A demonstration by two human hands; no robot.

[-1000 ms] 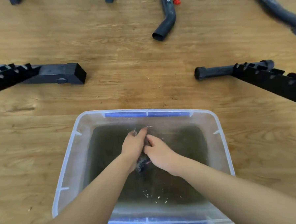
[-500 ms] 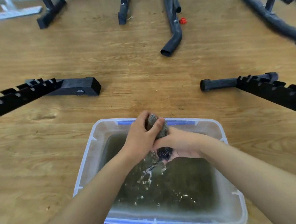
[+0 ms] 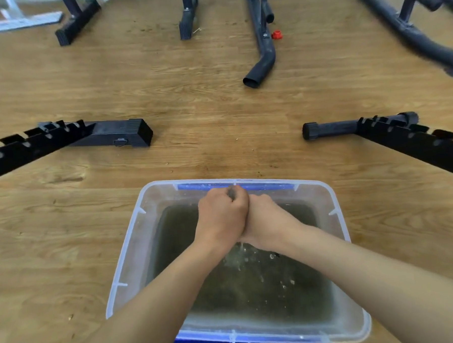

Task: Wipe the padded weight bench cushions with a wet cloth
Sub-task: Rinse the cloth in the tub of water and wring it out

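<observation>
Wood floor, a tub of murky water, a cloth squeezed in two fists

Wood-grain floor point(image 3: 204, 114) fills the view. Black metal frame parts lie across it: a notched bar point(image 3: 22, 150) at the left, a second notched bar point(image 3: 415, 140) at the right, and a bent tube point(image 3: 263, 62) further off with its open end facing the tub. More frame legs stand along the far edge.

Closest to the camera, a clear plastic tub point(image 3: 125, 258) with blue handles sits on the floor, holding dark, cloudy water point(image 3: 266, 295).

Both forearms reach over the tub. The left hand point(image 3: 222, 216) and right hand point(image 3: 269, 224) are pressed together above the water near the tub's far rim, and both are curled into tight fists. The cloth point(image 3: 231, 190) is bunched inside them; only a small grey bit shows at the top of the left fist. Drops fall from under the hands and dot the water's surface.

A small red cap point(image 3: 276, 34) lies on the floor just beside the bent tube.
</observation>
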